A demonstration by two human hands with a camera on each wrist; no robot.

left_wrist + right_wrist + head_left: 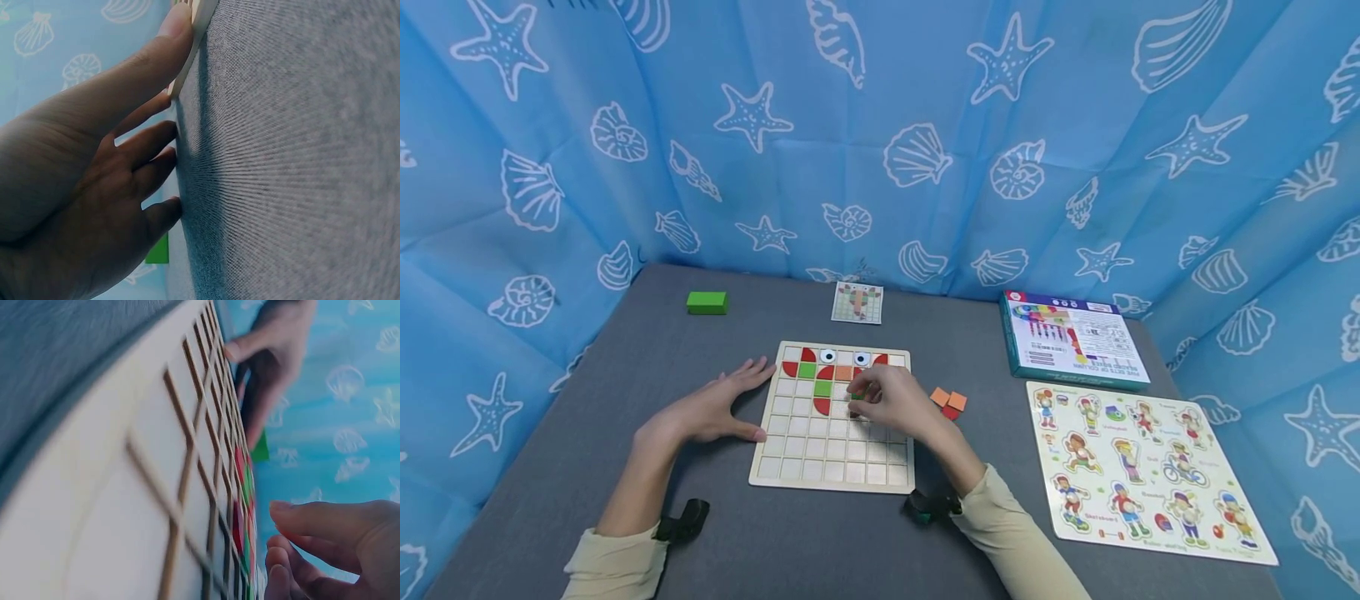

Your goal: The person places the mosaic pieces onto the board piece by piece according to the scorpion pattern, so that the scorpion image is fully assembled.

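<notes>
A wooden grid board (pixel 834 485) lies on the table, partly filled along its far rows. In it sit green square tiles (pixel 823 388), red quarter-round tiles (pixel 822 407), an orange square tile (pixel 844 372) and two eye tiles (pixel 827 357). My left hand (pixel 711 410) steadies the board's left edge, thumb and fingers extended. Over the board's middle, my right hand (pixel 891 402) bends its thumb and fingers close together just above the cells. Its fingertips (pixel 279 509) stand slightly off the surface in the right wrist view; whether they hold a tile is unclear. The hand hides some cells.
Loose orange tiles (pixel 940 397) and a red tile (pixel 951 412) lie right of the board. A pattern card (pixel 857 302) lies beyond it, a green block (pixel 707 302) at far left. On the right are a boxed game (pixel 1075 342) and a picture puzzle (pixel 1150 467).
</notes>
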